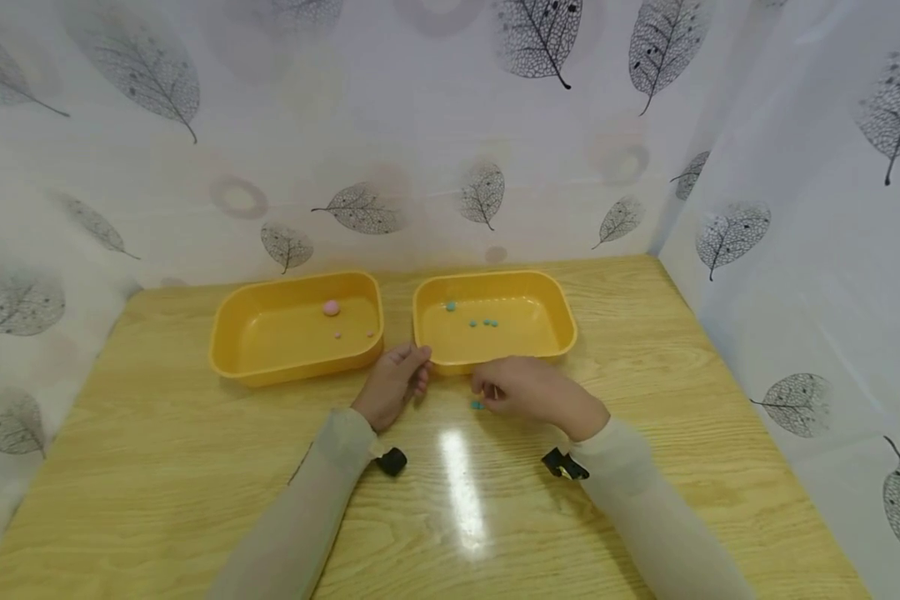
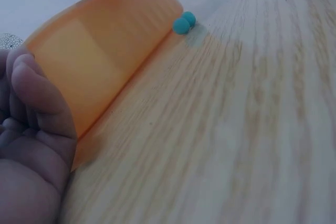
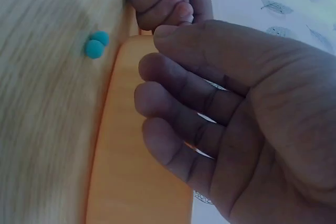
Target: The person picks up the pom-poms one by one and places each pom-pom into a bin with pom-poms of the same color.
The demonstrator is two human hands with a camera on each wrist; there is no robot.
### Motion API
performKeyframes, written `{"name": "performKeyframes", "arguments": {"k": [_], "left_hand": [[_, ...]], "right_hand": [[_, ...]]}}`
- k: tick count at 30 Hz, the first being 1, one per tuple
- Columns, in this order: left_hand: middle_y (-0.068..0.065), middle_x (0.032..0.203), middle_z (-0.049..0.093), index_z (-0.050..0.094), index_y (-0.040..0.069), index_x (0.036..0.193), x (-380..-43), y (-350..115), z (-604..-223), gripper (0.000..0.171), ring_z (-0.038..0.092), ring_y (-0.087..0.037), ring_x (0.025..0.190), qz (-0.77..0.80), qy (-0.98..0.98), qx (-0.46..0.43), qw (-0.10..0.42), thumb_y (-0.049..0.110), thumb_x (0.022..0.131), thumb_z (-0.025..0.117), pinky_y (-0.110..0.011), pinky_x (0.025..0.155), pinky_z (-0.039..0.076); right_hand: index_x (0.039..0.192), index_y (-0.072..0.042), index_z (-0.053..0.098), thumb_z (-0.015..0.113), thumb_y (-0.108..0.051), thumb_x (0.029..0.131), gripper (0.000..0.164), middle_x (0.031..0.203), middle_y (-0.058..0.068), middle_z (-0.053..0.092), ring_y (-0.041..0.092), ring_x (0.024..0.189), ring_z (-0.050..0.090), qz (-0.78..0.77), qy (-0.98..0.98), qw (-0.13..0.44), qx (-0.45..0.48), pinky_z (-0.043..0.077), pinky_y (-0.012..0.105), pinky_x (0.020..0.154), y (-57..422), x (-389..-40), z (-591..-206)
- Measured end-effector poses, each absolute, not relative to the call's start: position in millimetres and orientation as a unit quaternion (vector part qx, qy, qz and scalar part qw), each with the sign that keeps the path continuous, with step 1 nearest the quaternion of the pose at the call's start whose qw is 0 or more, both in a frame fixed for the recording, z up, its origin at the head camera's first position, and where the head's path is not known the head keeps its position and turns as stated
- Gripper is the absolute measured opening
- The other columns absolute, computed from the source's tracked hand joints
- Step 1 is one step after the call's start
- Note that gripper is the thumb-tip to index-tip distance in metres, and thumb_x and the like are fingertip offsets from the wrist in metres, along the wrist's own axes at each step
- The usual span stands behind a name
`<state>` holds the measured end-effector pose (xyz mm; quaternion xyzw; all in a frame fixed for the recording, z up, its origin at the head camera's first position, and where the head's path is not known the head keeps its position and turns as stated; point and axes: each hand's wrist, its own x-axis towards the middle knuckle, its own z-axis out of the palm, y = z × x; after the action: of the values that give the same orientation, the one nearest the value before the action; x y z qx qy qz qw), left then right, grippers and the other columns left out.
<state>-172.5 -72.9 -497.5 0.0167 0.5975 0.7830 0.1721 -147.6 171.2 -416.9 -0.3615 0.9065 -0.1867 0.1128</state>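
Observation:
My left hand (image 1: 396, 385) holds the near left corner of the right-hand yellow tray (image 1: 504, 364), thumb at the rim and the other fingers curled below it. Just in front of that tray's near wall, two small turquoise balls (image 3: 95, 48) lie side by side on the table. Close over them is my right hand (image 1: 536, 392), its fingers loosely bent, with nothing visible between thumb and fingertips in the right wrist view. Several turquoise pieces sit inside this tray, the largest being a turquoise ball (image 1: 451, 307) toward the back left.
Left of my hands stands a second yellow tray (image 1: 270, 367), holding a larger pink ball (image 1: 331, 307) and two tiny pink pieces. Both trays rest on a wood-grain table (image 1: 195, 483), near a white leaf-print curtain (image 1: 420, 125) that runs along the back and sides.

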Motion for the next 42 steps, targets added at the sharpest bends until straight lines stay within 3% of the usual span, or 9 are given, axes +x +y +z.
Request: {"name": "performKeyframes", "arguments": {"k": [3, 8, 14, 26, 36, 42], "left_hand": [[-0.007, 0.087, 0.061, 0.059, 0.009, 0.081, -173.3, -72.2, -497.2, 0.029, 0.054, -0.010, 0.066, 0.785, 0.595, 0.016, 0.171, 0.025, 0.106, 0.062, -0.021, 0.059, 0.048], [-0.006, 0.087, 0.062, 0.058, 0.009, 0.079, -173.9, -72.0, -496.4, 0.031, 0.054, -0.010, 0.066, 0.790, 0.589, 0.021, 0.172, 0.024, 0.106, 0.062, -0.021, 0.059, 0.048], [-0.005, 0.085, 0.062, 0.058, 0.010, 0.079, -173.9, -72.9, -494.9, 0.030, 0.054, -0.010, 0.066, 0.791, 0.587, 0.021, 0.172, 0.023, 0.106, 0.061, -0.021, 0.059, 0.048], [-0.005, 0.083, 0.061, 0.058, 0.009, 0.078, -171.7, -71.8, -496.5, 0.030, 0.053, -0.010, 0.065, 0.794, 0.585, 0.011, 0.166, 0.021, 0.106, 0.061, -0.021, 0.058, 0.047], [-0.005, 0.085, 0.062, 0.059, 0.010, 0.077, -171.7, -71.8, -496.5, 0.031, 0.054, -0.009, 0.065, 0.792, 0.587, 0.022, 0.164, 0.021, 0.106, 0.060, -0.020, 0.058, 0.048], [-0.005, 0.084, 0.061, 0.058, 0.010, 0.077, -170.7, -71.4, -495.3, 0.031, 0.053, -0.009, 0.065, 0.794, 0.586, 0.019, 0.163, 0.020, 0.106, 0.060, -0.020, 0.058, 0.047]], "right_hand": [[0.093, -0.013, 0.070, 0.072, -0.007, 0.095, 0.007, 0.078, -0.009, 0.056, 0.005, 0.069, 0.048, -0.176, 0.909, 0.104, -0.364, 0.044, 0.022, 0.065, 169.2, -146.9, -419.6], [0.079, -0.017, 0.059, 0.074, -0.004, 0.091, 0.023, 0.069, -0.009, 0.044, 0.007, 0.066, 0.043, -0.150, 0.915, 0.099, -0.362, 0.037, 0.024, 0.064, 164.5, -146.2, -424.8], [0.082, -0.016, 0.061, 0.073, -0.004, 0.091, 0.019, 0.072, -0.008, 0.045, 0.010, 0.070, 0.044, -0.137, 0.917, 0.113, -0.356, 0.038, 0.028, 0.066, 156.9, -146.7, -433.7], [0.077, -0.015, 0.056, 0.070, 0.002, 0.090, 0.025, 0.070, -0.008, 0.039, 0.008, 0.067, 0.039, -0.141, 0.911, 0.134, -0.362, 0.032, 0.025, 0.062, 151.7, -144.6, -438.8], [0.085, -0.015, 0.059, 0.070, -0.001, 0.092, 0.020, 0.079, -0.007, 0.049, 0.010, 0.072, 0.046, -0.146, 0.910, 0.139, -0.362, 0.038, 0.025, 0.065, 155.7, -144.4, -439.7], [0.084, -0.014, 0.057, 0.070, 0.000, 0.092, 0.020, 0.077, -0.006, 0.046, 0.010, 0.071, 0.045, -0.146, 0.909, 0.131, -0.368, 0.036, 0.026, 0.065, 155.2, -145.0, -440.3]]}}
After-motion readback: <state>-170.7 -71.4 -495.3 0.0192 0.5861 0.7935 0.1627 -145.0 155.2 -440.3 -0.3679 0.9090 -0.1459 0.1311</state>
